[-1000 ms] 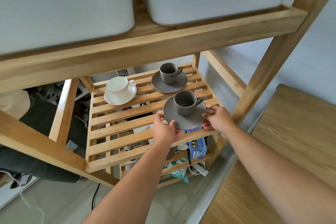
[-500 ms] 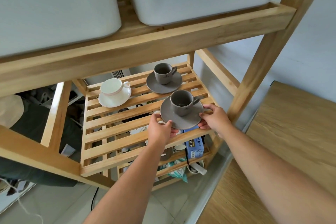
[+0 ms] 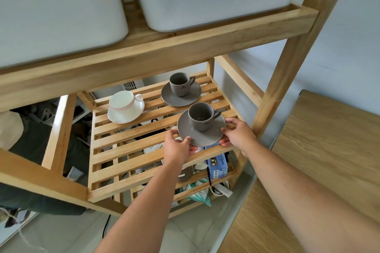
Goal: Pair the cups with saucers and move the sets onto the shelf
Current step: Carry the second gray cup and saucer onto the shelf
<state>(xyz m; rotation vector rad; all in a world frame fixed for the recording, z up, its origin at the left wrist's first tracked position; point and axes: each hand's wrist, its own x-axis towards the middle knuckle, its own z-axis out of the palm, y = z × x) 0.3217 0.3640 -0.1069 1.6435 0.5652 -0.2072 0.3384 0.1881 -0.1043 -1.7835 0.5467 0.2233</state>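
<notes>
A grey cup stands on a grey saucer over the right front of the slatted wooden shelf. My left hand grips the saucer's left front rim and my right hand grips its right rim. Behind it, a second grey cup sits on its grey saucer at the back of the shelf. To the left, a white cup rests on a white saucer.
Two large white bins sit on the upper shelf, whose beam overhangs the slats. A wooden post stands right of the saucer. A lower shelf holds a blue box and clutter. A wooden table lies at the right.
The cup and saucer, held in both hands, have moved slightly farther in over the shelf's slats. The two sets behind it have not moved.
</notes>
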